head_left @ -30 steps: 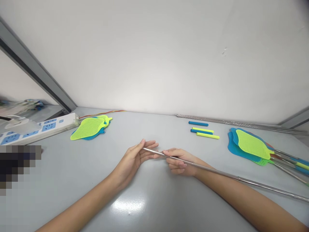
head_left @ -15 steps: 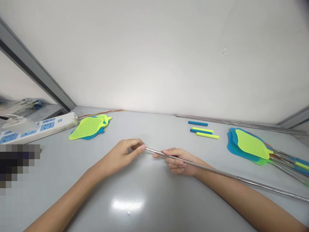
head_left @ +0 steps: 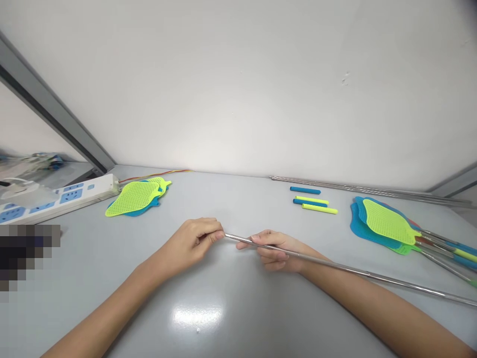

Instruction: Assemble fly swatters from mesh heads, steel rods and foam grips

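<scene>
A long, thin metal telescopic rod (head_left: 335,263) slants from the middle of the table out past the right edge of the view. My left hand (head_left: 199,241) pinches its left tip between thumb and fingers, so the very end is hidden. A little further along, my right hand (head_left: 274,249) is closed around the rod, thumb on top and fingers curled beneath. The rod runs above my right forearm. Beyond my right hand lie several blue and yellow grip sleeves (head_left: 319,209).
Yellow and blue fly swatter heads (head_left: 134,198) lie at left beside a white power strip (head_left: 91,191). Stacked swatters with rods and coloured handles (head_left: 391,223) lie at right. More metal rods (head_left: 357,188) rest along the wall (head_left: 238,89). Part of the left edge is blurred out.
My left fingers have closed further over the rod's tip, and the left hand sits slightly lower. The rod's right end has risen slightly; my right hand is nearly still.
</scene>
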Demonstrator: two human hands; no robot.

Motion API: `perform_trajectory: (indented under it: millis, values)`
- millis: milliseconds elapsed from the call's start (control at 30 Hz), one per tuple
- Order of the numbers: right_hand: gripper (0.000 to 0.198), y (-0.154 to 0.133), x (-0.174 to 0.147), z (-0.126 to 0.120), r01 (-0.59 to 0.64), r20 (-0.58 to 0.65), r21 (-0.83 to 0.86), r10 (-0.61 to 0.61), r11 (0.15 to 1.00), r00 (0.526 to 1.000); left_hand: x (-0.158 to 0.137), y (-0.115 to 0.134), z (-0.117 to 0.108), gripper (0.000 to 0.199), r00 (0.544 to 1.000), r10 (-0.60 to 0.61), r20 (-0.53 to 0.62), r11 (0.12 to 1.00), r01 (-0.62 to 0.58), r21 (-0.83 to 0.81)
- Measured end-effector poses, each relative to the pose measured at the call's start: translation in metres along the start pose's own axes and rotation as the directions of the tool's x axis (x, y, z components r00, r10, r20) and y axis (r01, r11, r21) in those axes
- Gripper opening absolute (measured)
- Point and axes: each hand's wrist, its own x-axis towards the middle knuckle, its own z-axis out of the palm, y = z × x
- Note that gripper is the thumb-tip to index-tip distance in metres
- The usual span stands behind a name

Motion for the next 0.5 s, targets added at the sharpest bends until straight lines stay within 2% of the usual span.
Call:
perform_trajectory:
  millis: [200, 500]
  values:
    - [0.029, 0.0002, -0.0003, 0.0019, -0.011, -0.005, -0.049, 0.01, 0.999, 1.0, -0.0013, 0.0052, 0.0094, 0.029, 1.0, 0.025, -0.013, 1.0, -0.025, 0.016]
    - [0.028, -0.001, 0.0, 0.0023, -0.019, -0.011, -0.053, 0.019, 0.998, 1.0, -0.0025, 0.0056, 0.0079, 0.029, 1.0, 0.018, -0.004, 1.0, -0.017, 0.023]
